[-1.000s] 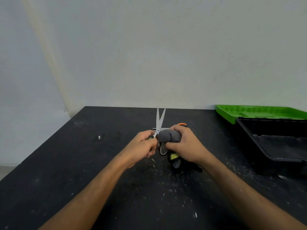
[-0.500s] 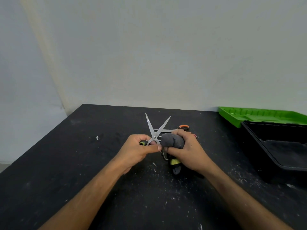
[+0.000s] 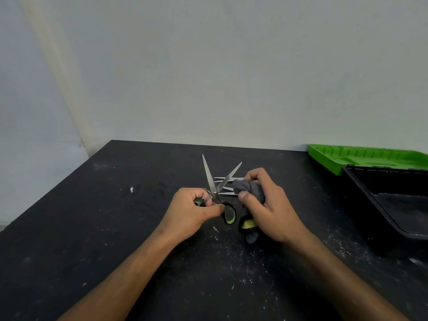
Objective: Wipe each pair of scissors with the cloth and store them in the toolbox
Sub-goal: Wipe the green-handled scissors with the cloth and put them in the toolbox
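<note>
My left hand grips the black and yellow-green handles of a pair of scissors, whose steel blades stand spread apart and point away from me. Just to their right, my right hand holds a bunched grey cloth close to the right blade. More scissors lie on the table under my right hand: steel blades show behind the held pair, and a black and yellow handle pokes out below my palm. The open black toolbox stands at the right.
A green toolbox tray lies behind the toolbox at the back right. The black table is speckled with white dust and ends at a pale wall behind and at its left edge.
The scissor blades have spread wider apart. My right hand with the cloth has shifted a little to the right, off the pivot, so one handle loop now shows.
</note>
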`<state>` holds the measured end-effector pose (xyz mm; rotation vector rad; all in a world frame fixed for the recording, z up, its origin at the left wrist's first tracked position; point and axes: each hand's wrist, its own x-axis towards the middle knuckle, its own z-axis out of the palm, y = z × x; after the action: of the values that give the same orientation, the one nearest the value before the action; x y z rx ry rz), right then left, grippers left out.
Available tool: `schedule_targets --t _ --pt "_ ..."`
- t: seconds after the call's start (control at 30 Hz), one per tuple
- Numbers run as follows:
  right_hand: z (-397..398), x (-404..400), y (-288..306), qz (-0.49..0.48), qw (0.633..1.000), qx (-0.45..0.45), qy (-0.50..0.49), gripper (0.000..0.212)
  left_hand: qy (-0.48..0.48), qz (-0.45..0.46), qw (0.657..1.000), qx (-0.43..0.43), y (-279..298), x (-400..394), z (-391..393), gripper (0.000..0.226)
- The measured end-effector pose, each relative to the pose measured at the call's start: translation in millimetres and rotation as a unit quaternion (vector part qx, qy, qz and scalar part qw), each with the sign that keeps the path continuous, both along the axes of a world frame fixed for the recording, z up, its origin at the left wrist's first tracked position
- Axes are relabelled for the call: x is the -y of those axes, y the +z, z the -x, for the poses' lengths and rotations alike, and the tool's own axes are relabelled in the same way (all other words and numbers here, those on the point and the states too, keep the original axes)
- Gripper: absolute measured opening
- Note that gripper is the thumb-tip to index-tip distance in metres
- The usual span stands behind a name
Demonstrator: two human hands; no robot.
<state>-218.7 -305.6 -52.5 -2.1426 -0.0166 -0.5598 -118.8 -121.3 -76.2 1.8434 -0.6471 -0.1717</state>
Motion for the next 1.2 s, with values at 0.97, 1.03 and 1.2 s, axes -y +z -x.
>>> schedule_targets --t 0.97,1.03,1.2 --pt "-8.4 0.0 -11.5 -0.128 0.979 0.101 -0.12 0.023 -0.03 -0.025 0.998 0.055 -0.2 4.6 8.0 0.05" --pt "-7.3 4.2 -8.4 -0.141 0.977 0.099 -0.124 0.023 -0.03 -0.039 0.997 0.054 0.5 3.6 7.9 0.05" --pt "-6.5 8.5 -3.2 -0.144 0.973 0.103 -0.15 0.025 -0.043 -0.055 0.997 0.022 0.9 2.5 6.7 0.051"
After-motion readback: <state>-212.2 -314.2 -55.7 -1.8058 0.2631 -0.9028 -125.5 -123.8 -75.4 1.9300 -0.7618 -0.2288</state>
